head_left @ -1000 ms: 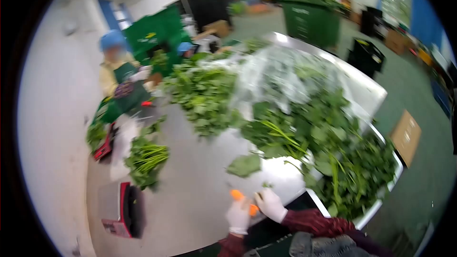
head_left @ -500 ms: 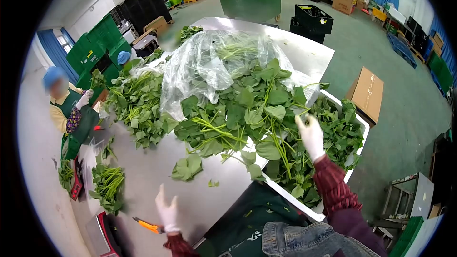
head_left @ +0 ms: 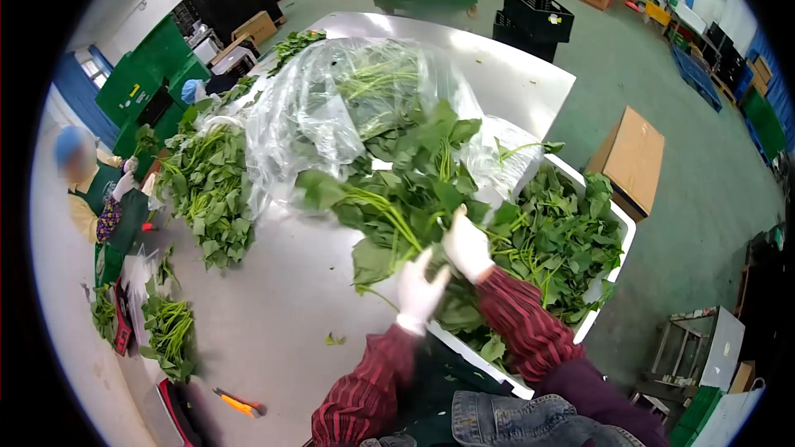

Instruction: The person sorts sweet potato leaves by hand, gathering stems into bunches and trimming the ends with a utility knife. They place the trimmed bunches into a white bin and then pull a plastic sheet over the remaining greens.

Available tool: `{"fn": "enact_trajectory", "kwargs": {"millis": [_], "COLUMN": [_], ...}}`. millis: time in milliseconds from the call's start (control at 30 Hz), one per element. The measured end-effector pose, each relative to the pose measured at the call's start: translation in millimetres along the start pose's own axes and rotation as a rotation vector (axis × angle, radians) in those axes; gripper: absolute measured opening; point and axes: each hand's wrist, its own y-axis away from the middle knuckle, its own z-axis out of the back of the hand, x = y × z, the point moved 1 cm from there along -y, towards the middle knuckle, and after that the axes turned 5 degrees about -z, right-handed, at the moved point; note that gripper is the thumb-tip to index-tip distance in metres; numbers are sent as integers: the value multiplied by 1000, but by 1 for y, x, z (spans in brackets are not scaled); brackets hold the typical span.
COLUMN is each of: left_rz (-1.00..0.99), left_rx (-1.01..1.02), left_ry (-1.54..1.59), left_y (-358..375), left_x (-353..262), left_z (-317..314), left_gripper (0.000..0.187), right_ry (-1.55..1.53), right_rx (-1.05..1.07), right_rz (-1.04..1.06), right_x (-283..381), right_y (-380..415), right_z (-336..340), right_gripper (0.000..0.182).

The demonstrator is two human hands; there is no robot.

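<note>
Both gloved hands are at a heap of leafy green stems (head_left: 397, 207) on the metal table. My left hand (head_left: 421, 288) is at the near edge of the heap, fingers and thumb apart, against the leaves. Just right of it, my right hand (head_left: 468, 244) has its fingers bent into the greens, its fingertips partly hidden by leaves. Beneath and right of my forearm stands a white box (head_left: 614, 261) full of similar leafy greens (head_left: 551, 240). A clear plastic bag (head_left: 290, 112) with more stems inside lies behind the heap.
An orange-handled cutter (head_left: 238, 402) and a bundle of greens (head_left: 170, 327) lie on the table (head_left: 273, 306) at left. Another pile of greens (head_left: 211, 199) sits near a co-worker (head_left: 99, 190). A cardboard box (head_left: 633, 161) stands beyond the white box.
My left hand has moved up and right from the bare tabletop to the greens. My right hand has come left and slightly down. The heap's near leaves have shifted toward the white box.
</note>
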Motion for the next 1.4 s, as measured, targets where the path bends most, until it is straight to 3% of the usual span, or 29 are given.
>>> {"fn": "enact_trajectory", "kwargs": {"millis": [100, 167, 200, 233, 300, 367, 400, 500, 567, 600, 633, 667, 733, 767, 800, 833, 933, 967, 1000, 1067, 1100, 1133, 1167, 1233, 1300, 1333, 1367, 1400], "left_rz": [38, -353, -481, -534, -521, -589, -603, -770, -948, -894, -673, -766, -665, -628, -537, -572, -655, -574, -399, -161, 5, 152, 315, 435, 267, 127, -15, -93], "left_rx": [335, 353, 383, 629, 1080, 1221, 1164, 829, 359, 255, 407, 138, 173, 179, 281, 244, 203, 218, 289, 347, 414, 571, 712, 646, 100, -172, -439, -528], "left_ry": [386, 118, 211, 174, -65, -152, -121, -57, -149, -257, -342, -527, -778, -804, -866, -883, -962, -899, -1016, -1071, -1036, -1131, -1038, -563, -108, -87, -68, -144], "left_y": [37, 64, 67, 82, 74, 62, 57, 18, -27, -50, -73, -81, -109, -115, -120, -123, -115, -109, -99, -71, -55, -41, -31, -25, -34, -44, -58, -75], "left_x": [-36, -45, -51, -40, -37, -54, -60, -97, -99, -101, -102, -82, -19, 1, 29, 56, 94, 106, 117, 152, 173, 194, 178, 159, 149, 143, 129, 118], "left_z": [-36, -74, -91, -131, -145, -127, -118, -70, -47, -30, -14, -6, 4, 18, 35, 55, 137, 167, 199, 260, 288, 313, 332, 366, 389, 397, 402, 395], "left_gripper": [47, 47, 50, 58, 63, 61, 59, 42, 35, 37, 41, 49, 58, 46, 44, 37, 16, 12, 11, 11, 11, 18, 28, 33, 39, 45, 52, 58], "right_ry": [-294, -531, -446, -352, 478, 425, 337, 148, 69, 101, 132, 170, 271, 329, 270, 209, 67, 149, 357, 338, 421, 499, 506, 549, 535, 410, 405, 385], "right_rx": [-94, -183, -197, -218, -25, -164, -292, -419, -279, -172, -64, -36, 25, 58, 50, 41, 67, 141, 208, 397, 475, 455, 389, 125, -108, -300, -315, -334], "right_rz": [-137, -214, -265, -326, -256, -464, -464, -357, -388, -408, -427, -405, -277, -176, -200, -212, -233, -286, -192, -421, -389, -315, -263, -168, -87, -10, 55, 92], "right_x": [-73, -134, -173, -221, -301, -281, -273, -185, -149, -154, -176, -202, -269, -293, -293, -289, -292, -285, -322, -248, -211, -207, -197, -182, -157, -144, -131, -114], "right_y": [56, 93, 110, 125, 130, 125, 117, 92, 82, 77, 70, 65, 46, 41, 37, 30, 25, 25, 20, 26, 29, 26, 22, 7, -14, -27, -40, -50], "right_z": [42, 52, 53, 60, 61, 116, 132, 158, 127, 95, 52, 13, -65, -87, -85, -80, -73, -64, -90, -8, 32, 48, 69, 98, 127, 134, 142, 145], "right_gripper": [46, 41, 37, 34, 26, 21, 19, 56, 64, 69, 75, 67, 46, 34, 28, 22, 25, 28, 32, 50, 64, 70, 65, 54, 48, 47, 49, 47]}}
